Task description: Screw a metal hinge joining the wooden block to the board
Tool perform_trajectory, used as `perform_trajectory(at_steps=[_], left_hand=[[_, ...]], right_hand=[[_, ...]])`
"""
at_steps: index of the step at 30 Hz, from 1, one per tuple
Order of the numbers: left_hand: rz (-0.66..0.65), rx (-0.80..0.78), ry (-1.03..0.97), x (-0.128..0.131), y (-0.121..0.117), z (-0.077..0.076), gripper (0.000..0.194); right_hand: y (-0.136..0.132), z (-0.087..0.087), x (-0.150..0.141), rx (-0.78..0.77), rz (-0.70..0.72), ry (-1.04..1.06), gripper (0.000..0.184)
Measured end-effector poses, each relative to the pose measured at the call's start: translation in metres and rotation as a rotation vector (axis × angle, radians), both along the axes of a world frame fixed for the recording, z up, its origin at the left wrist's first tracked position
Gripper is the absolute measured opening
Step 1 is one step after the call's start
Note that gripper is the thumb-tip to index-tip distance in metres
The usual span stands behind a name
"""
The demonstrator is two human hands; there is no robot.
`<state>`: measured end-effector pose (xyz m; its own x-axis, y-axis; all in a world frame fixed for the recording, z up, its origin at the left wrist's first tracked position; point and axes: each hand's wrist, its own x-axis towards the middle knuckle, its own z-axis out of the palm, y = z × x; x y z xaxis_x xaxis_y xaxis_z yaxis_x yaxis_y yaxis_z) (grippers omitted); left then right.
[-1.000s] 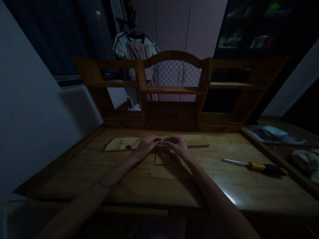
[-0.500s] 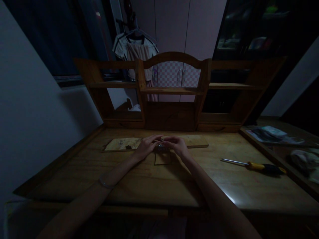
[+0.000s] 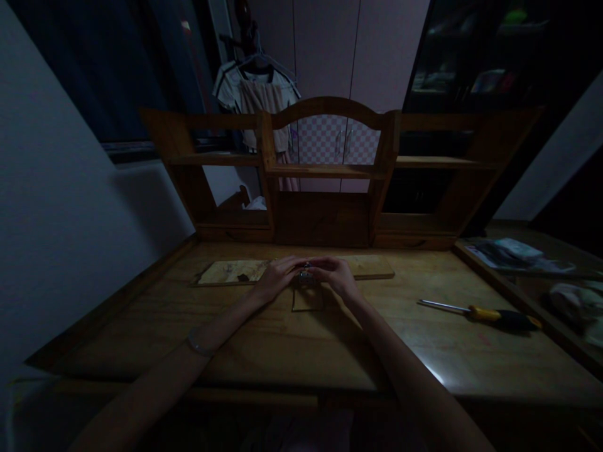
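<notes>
My left hand (image 3: 277, 276) and my right hand (image 3: 333, 274) meet over the middle of a long, worn wooden board (image 3: 225, 272). Between their fingertips is a small shiny metal piece (image 3: 306, 276), largely covered, its exact kind unclear. Both hands have their fingers closed around it from either side. Just below it, a small square wooden piece (image 3: 307, 302) juts toward me from beneath the board or lies against it; the hands' shadow hides the join. A screwdriver (image 3: 480, 314) with a yellow and black handle lies to the right, its tip pointing left.
The wooden desk (image 3: 264, 351) carries a shelf unit (image 3: 325, 171) along its back edge. A wall (image 3: 61, 238) closes off the left side. Clutter (image 3: 518, 250) sits on a surface beyond the desk's right edge. Clothes (image 3: 264, 94) hang behind the shelves. The room is dim.
The metal piece between my fingers has turned slightly and shows more of its shiny side. Both hands stay in nearly the same place; board and screwdriver have not moved.
</notes>
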<state>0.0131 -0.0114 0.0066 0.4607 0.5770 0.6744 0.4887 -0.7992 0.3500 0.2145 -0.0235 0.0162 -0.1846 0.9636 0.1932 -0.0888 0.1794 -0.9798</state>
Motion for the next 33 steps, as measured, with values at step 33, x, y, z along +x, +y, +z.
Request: perform_trajectory(at_steps=[33], left_hand=[[0.047,0.051,-0.004,-0.002,0.003,-0.004,0.025]], right_hand=[[0.008,-0.015,-0.004,0.102,-0.044,-0.055,0.029]])
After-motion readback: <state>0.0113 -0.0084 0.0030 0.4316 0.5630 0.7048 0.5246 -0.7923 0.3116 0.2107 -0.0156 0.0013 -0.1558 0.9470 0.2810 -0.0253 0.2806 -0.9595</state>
